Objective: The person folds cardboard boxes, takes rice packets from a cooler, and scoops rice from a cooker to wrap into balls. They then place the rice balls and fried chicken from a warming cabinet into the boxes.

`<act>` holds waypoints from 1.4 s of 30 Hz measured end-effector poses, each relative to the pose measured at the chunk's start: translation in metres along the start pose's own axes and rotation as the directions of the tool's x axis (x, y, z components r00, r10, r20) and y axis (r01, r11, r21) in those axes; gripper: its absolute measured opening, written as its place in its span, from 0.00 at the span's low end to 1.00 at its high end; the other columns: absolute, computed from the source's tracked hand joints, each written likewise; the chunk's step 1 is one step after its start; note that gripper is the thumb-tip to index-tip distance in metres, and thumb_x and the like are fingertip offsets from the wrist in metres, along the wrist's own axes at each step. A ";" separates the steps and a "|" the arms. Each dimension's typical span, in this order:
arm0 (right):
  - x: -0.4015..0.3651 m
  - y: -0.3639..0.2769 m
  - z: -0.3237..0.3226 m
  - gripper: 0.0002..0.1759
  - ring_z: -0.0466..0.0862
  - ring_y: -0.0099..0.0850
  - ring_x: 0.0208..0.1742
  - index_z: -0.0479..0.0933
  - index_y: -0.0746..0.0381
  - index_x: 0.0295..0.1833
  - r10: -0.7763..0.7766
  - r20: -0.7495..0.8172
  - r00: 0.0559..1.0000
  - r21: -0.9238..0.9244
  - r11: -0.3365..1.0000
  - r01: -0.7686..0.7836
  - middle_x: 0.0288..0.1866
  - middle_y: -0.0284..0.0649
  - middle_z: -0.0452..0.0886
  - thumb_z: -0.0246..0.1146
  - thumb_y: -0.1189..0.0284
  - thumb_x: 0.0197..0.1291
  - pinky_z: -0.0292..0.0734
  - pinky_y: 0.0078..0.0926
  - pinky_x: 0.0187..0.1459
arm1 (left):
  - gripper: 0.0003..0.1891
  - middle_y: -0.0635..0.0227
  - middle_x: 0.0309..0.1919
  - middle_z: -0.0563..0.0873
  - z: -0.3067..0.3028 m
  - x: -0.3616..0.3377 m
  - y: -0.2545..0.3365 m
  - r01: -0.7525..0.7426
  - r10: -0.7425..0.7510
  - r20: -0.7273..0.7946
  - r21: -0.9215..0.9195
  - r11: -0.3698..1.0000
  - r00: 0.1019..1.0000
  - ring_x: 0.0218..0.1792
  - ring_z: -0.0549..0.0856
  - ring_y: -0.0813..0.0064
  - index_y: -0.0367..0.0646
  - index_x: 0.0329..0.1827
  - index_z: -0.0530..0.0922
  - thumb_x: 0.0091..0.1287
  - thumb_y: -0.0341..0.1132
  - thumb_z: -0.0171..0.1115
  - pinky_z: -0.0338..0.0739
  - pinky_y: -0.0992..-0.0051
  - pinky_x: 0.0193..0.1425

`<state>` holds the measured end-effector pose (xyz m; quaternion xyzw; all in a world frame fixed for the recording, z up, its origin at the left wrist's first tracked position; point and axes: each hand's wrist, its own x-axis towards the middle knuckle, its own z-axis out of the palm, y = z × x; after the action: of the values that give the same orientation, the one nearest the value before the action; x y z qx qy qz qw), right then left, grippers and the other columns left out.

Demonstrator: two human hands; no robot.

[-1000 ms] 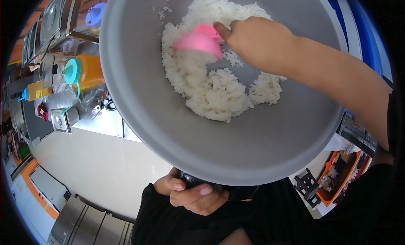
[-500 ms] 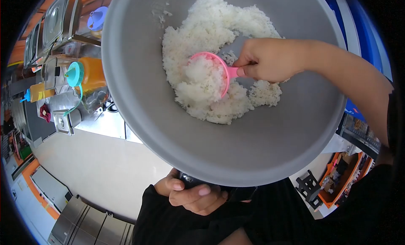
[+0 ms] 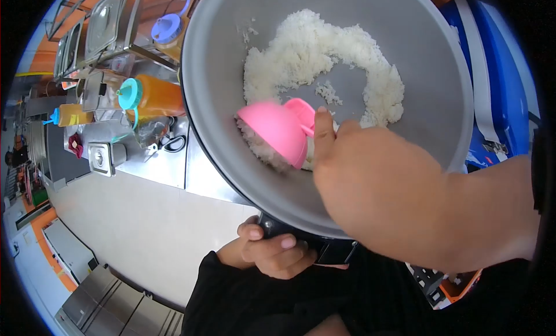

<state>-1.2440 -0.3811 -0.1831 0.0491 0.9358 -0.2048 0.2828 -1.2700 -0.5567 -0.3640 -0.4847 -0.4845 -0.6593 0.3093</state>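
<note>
A large grey pot (image 3: 226,41) fills the upper middle, tilted toward me. White cooked rice (image 3: 313,46) lies in a ring on its bottom, with a bare patch inside. My right hand (image 3: 376,180) is closed around the handle of a pink scoop (image 3: 272,127). The scoop is turned over on its side, its rounded back toward me, and rice shows at its mouth by the pot's left wall. My left hand (image 3: 278,252) grips the black pot handle (image 3: 295,237) at the near rim.
Sauce bottles with teal (image 3: 150,96), purple (image 3: 168,32) and blue caps (image 3: 72,115) stand on the counter at left. Scissors (image 3: 174,144) and a lidded steel container (image 3: 105,158) lie near its edge. Blue bins (image 3: 501,75) are at right, an orange crate (image 3: 460,287) lower right.
The scoop, facing up full of rice before, is now flipped over and lower left. My right hand rotated with it. The pot appears shifted right and tilted in view; my left hand still holds its handle.
</note>
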 end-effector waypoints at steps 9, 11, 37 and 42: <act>0.008 0.029 -0.009 0.16 0.80 0.36 0.25 0.79 0.71 0.53 -0.075 0.087 0.993 -0.008 0.997 0.076 0.32 0.46 0.81 0.58 0.78 0.61 0.79 0.31 0.31 | 0.09 0.89 0.34 0.79 -0.041 0.014 0.001 -0.020 -0.026 0.470 0.093 0.995 0.882 0.51 0.76 0.80 0.68 0.32 0.82 0.50 0.44 0.73 0.58 0.65 0.71; 0.000 0.050 -0.009 0.13 0.78 0.33 0.22 0.82 0.67 0.51 0.033 0.070 0.997 0.226 0.973 -0.048 0.30 0.43 0.81 0.56 0.77 0.65 0.78 0.30 0.29 | 0.18 0.87 0.34 0.77 -0.032 0.022 0.004 0.008 -0.059 0.454 0.114 0.993 0.889 0.51 0.74 0.77 0.67 0.29 0.78 0.45 0.58 0.79 0.60 0.65 0.71; -0.286 0.098 0.181 0.19 0.77 0.35 0.22 0.75 0.67 0.62 0.597 -0.295 0.746 0.890 -0.112 0.442 0.34 0.46 0.81 0.59 0.71 0.69 0.73 0.31 0.28 | 0.08 0.69 0.38 0.87 0.031 -0.168 0.104 0.361 -0.104 0.995 0.096 0.927 0.003 0.44 0.86 0.63 0.44 0.36 0.86 0.55 0.33 0.72 0.82 0.67 0.51; -0.299 0.112 0.244 0.22 0.67 0.12 0.12 0.71 0.66 0.66 0.619 -0.451 0.643 0.869 0.139 0.476 0.31 0.38 0.79 0.59 0.68 0.72 0.58 0.09 0.12 | 0.02 0.63 0.36 0.90 0.040 -0.164 0.115 0.407 -0.364 0.927 0.298 0.864 0.094 0.36 0.88 0.59 0.43 0.35 0.85 0.64 0.29 0.66 0.84 0.64 0.40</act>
<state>-0.8464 -0.3719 -0.2434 0.3549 0.5691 -0.7036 -0.2347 -1.1003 -0.5684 -0.4766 -0.6467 -0.6650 -0.2757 -0.2520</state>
